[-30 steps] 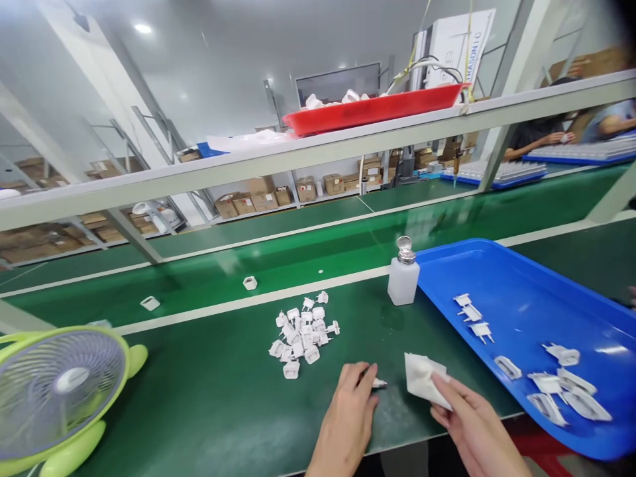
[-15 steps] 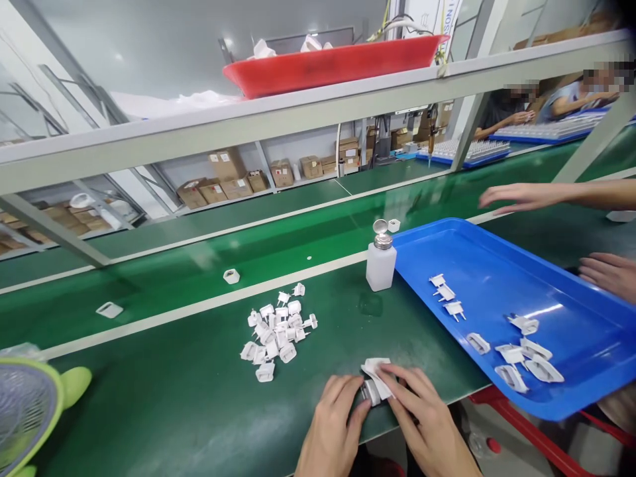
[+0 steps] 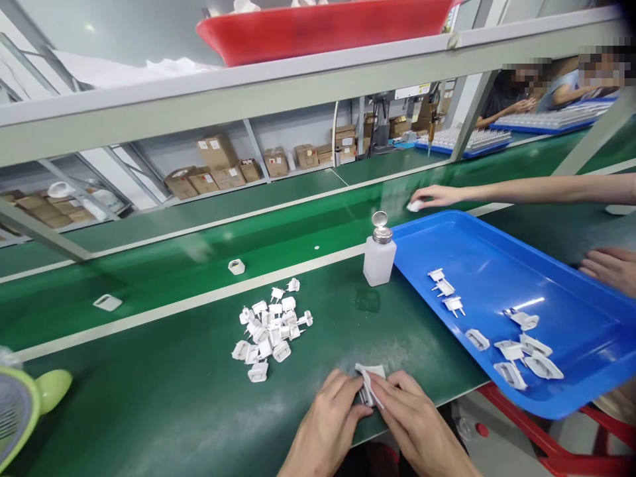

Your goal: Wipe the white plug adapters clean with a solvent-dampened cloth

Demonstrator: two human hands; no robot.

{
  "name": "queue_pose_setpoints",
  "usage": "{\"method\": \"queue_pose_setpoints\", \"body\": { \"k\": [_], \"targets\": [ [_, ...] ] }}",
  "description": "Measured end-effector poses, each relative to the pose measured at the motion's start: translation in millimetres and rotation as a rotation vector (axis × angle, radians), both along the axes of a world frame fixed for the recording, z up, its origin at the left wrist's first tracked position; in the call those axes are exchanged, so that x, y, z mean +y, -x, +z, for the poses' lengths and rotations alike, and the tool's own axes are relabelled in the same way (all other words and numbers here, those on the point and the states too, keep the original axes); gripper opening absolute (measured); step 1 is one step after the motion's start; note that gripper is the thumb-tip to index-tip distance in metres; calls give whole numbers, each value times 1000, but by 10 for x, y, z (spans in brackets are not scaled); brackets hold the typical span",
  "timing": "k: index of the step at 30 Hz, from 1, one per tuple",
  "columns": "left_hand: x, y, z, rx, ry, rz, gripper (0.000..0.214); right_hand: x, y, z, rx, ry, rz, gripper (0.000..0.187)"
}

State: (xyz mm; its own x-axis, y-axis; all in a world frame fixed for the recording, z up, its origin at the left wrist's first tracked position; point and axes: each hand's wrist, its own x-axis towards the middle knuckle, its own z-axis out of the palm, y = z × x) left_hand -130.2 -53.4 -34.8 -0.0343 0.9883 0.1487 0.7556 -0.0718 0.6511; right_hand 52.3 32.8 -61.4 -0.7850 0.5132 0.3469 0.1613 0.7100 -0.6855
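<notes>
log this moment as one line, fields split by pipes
left hand: gripping white part | right hand: holding white cloth against it | white plug pile: on green bench | bottle: lid open, beside blue tray

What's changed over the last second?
The right hand brought the cloth leftward onto the plug held by the left hand. A co-worker's hand came in from the right, past the tray, to a white piece. Plug pile, bottle and tray stayed put.
</notes>
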Motion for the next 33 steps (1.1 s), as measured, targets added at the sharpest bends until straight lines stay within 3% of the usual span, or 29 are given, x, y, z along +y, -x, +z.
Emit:
{"method": "queue_pose_setpoints", "body": {
  "k": [2,5,9,11,13,16,18,19,22,25,27,29,33],
  "targets": [
    [-14,0,14,-3,9,-8,25,51,68,44,-39,27,20,60],
    [-45,-7,29,-31,25,-2,26,24,72,-8,-70,-56,7,58],
    [-70,-3,31,-88,35,15,27,-107,-111,-151,-74,-189,0,68],
    [-68,16,31,-128,22,24,29,-136,-229,-155,-67,-187,26,70],
    [-56,29,34,-174,16,49,29,-134,-324,-110,-16,-51,-28,59],
    [-33,-16,41,-331,-1,132,25,-132,-371,-13,100,258,-439,33],
    [-30,-110,40,-536,-42,211,24,-170,-312,40,171,463,-698,35],
    [-34,-170,40,-646,-73,256,25,-205,-255,60,213,585,-743,39],
    [-63,-349,54,-852,-182,372,28,-353,-12,102,456,1009,-669,46],
    [-93,-440,97,-822,-305,463,24,-505,225,145,684,1271,-566,47],
    [-104,-447,130,-791,-343,531,23,-582,319,186,714,1277,-539,47],
    [-102,-436,162,-825,-303,581,26,-645,355,230,683,1171,-581,44],
    [-61,-424,220,-1024,-154,574,36,-758,369,256,619,681,-644,24]
  ]
}}
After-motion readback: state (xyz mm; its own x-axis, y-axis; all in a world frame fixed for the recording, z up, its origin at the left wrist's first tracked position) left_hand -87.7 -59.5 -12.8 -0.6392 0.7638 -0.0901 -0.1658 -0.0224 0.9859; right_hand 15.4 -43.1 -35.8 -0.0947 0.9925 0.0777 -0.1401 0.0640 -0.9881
